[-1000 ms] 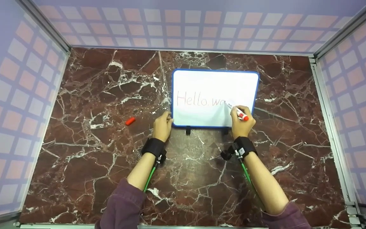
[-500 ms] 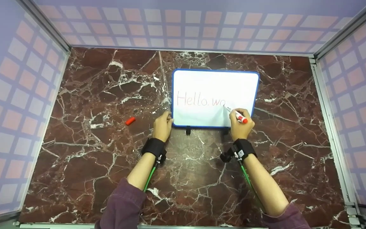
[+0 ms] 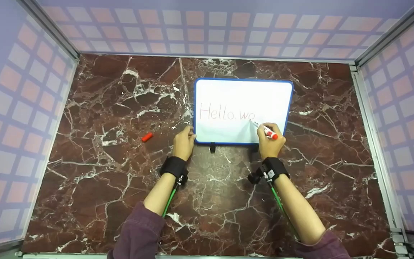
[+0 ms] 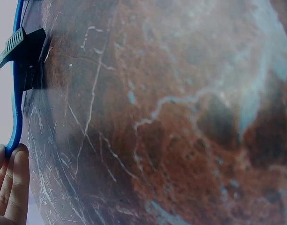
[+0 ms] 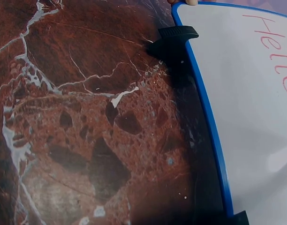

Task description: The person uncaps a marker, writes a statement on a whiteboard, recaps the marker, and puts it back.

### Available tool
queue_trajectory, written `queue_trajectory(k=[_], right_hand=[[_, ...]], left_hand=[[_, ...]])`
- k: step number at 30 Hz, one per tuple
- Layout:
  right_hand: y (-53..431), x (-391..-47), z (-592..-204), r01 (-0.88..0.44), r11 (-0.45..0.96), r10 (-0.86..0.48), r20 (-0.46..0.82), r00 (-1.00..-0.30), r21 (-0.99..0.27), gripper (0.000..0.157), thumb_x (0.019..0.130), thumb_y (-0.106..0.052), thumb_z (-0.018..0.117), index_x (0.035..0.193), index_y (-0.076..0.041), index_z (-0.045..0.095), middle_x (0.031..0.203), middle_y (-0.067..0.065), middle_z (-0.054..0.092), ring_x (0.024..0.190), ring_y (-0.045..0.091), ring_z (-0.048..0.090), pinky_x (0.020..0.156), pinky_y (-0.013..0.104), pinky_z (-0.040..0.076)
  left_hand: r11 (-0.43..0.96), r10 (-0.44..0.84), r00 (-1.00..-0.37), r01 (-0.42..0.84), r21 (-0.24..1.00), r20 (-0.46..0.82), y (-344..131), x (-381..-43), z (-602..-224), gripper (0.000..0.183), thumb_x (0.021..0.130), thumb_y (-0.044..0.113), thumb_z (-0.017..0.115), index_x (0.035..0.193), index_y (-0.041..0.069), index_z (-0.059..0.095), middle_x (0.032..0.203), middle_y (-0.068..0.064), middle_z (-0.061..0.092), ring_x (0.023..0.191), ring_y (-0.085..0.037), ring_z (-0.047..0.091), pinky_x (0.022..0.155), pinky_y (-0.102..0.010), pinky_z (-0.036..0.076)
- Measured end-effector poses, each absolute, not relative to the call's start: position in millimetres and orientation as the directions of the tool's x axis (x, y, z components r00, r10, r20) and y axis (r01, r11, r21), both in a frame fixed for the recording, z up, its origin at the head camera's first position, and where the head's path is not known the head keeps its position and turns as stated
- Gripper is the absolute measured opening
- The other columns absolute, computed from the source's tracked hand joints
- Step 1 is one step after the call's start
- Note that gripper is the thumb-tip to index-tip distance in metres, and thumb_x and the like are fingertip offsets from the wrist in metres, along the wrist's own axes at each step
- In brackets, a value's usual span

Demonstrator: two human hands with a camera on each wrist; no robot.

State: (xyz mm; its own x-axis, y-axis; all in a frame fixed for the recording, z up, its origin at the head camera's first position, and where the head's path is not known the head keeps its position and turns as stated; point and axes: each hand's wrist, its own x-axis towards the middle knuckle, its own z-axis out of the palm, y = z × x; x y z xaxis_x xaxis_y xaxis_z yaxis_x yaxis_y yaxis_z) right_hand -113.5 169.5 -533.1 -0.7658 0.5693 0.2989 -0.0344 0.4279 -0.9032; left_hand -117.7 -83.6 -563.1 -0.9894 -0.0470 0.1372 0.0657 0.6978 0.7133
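Note:
A whiteboard [image 3: 243, 94] with a blue frame stands on the marbled table, bearing "Hello. wo" in thin red letters. At its lower left corner my left hand [image 3: 184, 144] pinches the frame; the left wrist view shows the thumb on the front and fingers [image 4: 18, 185] behind. My right hand [image 3: 271, 145] grips a white marker [image 3: 268, 132] with a red end, its tip at the bottom of the "o". In the right wrist view the lettering [image 5: 275, 44] shows sideways, while the right hand and marker are out of sight.
A red marker cap [image 3: 147, 137] lies on the table left of the left hand. Black clips [image 3: 212, 147] sit on the board's lower edge, one seen closely as a ribbed clip [image 4: 21, 51] in the left wrist view. Checkered walls [image 3: 217, 30] enclose the table.
My right hand has moved a little left and down with the marker, whose tip went from the right of the last letter to its bottom. The left hand stays put.

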Motion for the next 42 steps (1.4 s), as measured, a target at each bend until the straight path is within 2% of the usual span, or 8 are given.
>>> queue_trajectory(k=[9, 16, 23, 35, 42], right_hand=[[165.4, -113.6, -526.1, -0.044, 0.404, 0.571, 0.289, -0.768, -0.914, 0.01, 0.076, -0.003, 0.062, 0.078, 0.006, 0.065, 0.067, 0.021, 0.067, 0.054, -0.011, 0.049, 0.051, 0.005, 0.039], [176.4, -121.0, -519.6, -0.084, 0.392, 0.59, 0.32, -0.741, -0.916, 0.01, 0.077, -0.008, 0.064, 0.077, 0.002, 0.066, 0.06, 0.005, 0.064, 0.052, -0.008, 0.052, 0.049, 0.009, 0.044], [182.8, -122.9, -520.7, -0.071, 0.419, 0.583, 0.328, -0.743, -0.905, 0.013, 0.078, -0.012, 0.064, 0.078, 0.001, 0.067, 0.067, 0.017, 0.068, 0.054, -0.008, 0.054, 0.05, 0.009, 0.045], [181.3, -120.3, -526.3, -0.026, 0.46, 0.593, 0.329, -0.734, -0.888, 0.014, 0.076, -0.014, 0.064, 0.079, -0.001, 0.067, 0.071, 0.014, 0.069, 0.058, -0.005, 0.052, 0.054, 0.008, 0.042], [181.4, -116.3, -530.4, -0.036, 0.449, 0.598, 0.331, -0.73, -0.893, 0.009, 0.075, -0.009, 0.064, 0.076, 0.0, 0.067, 0.069, 0.015, 0.068, 0.057, -0.005, 0.05, 0.054, 0.007, 0.04]], left_hand=[[0.701, -0.04, -0.99, 0.068, 0.709, 0.135, -83.4, -116.8, -563.9, 0.021, 0.084, 0.008, 0.062, 0.104, 0.0, 0.06, 0.092, -0.017, 0.071, 0.085, -0.029, 0.069, 0.08, -0.038, 0.056], [0.705, -0.038, -0.99, 0.072, 0.706, 0.139, -83.5, -117.3, -564.2, 0.02, 0.084, 0.008, 0.062, 0.103, 0.0, 0.06, 0.092, -0.017, 0.071, 0.086, -0.029, 0.069, 0.08, -0.038, 0.055], [0.697, -0.042, -0.988, 0.078, 0.713, 0.149, -83.0, -117.4, -564.3, 0.02, 0.084, 0.007, 0.062, 0.103, 0.0, 0.061, 0.092, -0.017, 0.071, 0.086, -0.029, 0.069, 0.08, -0.037, 0.056], [0.706, -0.042, -0.989, 0.071, 0.705, 0.141, -83.8, -118.0, -564.1, 0.02, 0.084, 0.008, 0.062, 0.103, 0.001, 0.061, 0.091, -0.016, 0.071, 0.084, -0.029, 0.069, 0.079, -0.038, 0.055], [0.706, -0.046, -0.99, 0.063, 0.705, 0.134, -84.0, -118.5, -564.8, 0.021, 0.084, 0.008, 0.062, 0.103, 0.0, 0.061, 0.092, -0.017, 0.071, 0.085, -0.029, 0.069, 0.079, -0.039, 0.056]])
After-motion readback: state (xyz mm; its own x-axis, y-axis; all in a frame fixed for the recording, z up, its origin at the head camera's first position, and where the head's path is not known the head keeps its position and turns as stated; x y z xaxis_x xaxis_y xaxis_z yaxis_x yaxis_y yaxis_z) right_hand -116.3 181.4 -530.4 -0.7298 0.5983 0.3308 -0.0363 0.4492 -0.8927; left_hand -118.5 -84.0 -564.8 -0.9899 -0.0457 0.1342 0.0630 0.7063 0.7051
